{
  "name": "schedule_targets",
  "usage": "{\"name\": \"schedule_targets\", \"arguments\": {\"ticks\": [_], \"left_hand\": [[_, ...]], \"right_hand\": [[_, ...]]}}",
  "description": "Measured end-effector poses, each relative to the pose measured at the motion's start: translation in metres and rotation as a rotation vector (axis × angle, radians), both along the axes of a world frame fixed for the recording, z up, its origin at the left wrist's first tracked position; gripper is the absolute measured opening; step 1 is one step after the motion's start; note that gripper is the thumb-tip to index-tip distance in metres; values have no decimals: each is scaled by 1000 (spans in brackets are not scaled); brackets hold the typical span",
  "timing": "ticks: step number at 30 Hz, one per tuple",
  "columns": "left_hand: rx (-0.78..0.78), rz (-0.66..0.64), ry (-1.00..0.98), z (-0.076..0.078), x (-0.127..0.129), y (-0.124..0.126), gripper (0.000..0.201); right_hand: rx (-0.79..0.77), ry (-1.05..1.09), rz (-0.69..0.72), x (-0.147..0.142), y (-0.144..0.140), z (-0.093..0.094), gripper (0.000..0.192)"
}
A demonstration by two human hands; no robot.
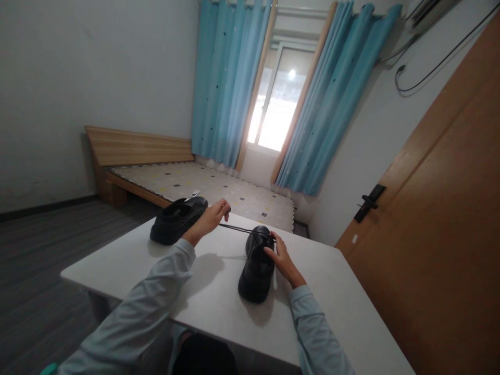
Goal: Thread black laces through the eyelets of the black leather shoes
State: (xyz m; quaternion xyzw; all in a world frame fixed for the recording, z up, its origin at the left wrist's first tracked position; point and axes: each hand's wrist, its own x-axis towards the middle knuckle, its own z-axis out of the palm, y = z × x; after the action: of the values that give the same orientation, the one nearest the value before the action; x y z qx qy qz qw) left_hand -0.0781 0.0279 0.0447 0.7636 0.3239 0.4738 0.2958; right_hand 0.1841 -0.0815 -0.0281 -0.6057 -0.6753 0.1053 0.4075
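Observation:
A black shoe (255, 278) stands on the white table in front of me, its heel toward me. From its upper a black shoelace (239, 228) runs tight to the left. My left hand (211, 219) is closed around the far part of that lace, held above the table. My right hand (284, 259) rests against the shoe's right side, thumb over the opening and fingers curled at the lacing. Whether those fingers also pinch a lace is hard to make out. A second black shoe (166, 229) sits at the table's left, partly behind my left hand.
The white table (324, 307) has its far edge near a wooden bed (144, 146) with a patterned mattress. Blue curtains (230, 88) flank a window at the back. A brown door (441, 208) with a black handle stands on the right.

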Motion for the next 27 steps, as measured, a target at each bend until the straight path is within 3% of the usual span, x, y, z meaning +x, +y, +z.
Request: {"name": "schedule_targets", "arguments": {"ticks": [4,7,12,20,27], "left_hand": [[160,100,401,-7,-2,-1,22],[255,121,580,-8,-2,-2,31],[322,129,806,2,-8,-5,11],[395,163,855,17,-32,12,28],[320,285,819,34,-46,19,34]], "right_hand": [[-7,-14,7,3,0,-1,64],[2,-25,14,6,2,-2,63],[8,-22,30,11,4,-4,62],[38,17,25,13,4,-3,61],[48,44,36,20,6,-6,60]]}}
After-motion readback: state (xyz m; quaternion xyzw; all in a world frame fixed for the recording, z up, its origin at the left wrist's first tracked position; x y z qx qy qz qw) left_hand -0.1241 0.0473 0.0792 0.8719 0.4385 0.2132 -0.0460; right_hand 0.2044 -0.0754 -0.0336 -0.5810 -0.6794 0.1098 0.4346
